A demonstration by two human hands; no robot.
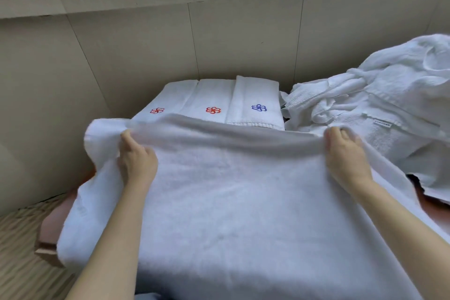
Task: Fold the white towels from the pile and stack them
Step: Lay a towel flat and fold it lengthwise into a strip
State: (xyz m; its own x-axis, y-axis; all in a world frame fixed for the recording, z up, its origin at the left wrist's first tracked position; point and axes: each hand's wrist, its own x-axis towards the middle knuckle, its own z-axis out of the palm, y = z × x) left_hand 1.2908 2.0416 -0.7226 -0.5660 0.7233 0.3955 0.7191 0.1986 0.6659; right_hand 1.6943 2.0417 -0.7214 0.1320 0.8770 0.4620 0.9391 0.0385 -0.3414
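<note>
A large white towel [231, 202] is spread in front of me, its far edge lifted and stretched between both hands. My left hand [136, 158] pinches that edge on the left, and my right hand [345, 153] pinches it on the right. Beyond the towel lie three folded white towels side by side: two with red flower emblems [170, 100] [211, 100] and one with a blue emblem [255, 105]. A heap of unfolded white towels [377, 105] fills the right side.
A beige panelled wall [146, 44] stands close behind the folded towels. A brown surface edge [48, 246] shows under the towel at the left, with patterned floor [22, 263] below it.
</note>
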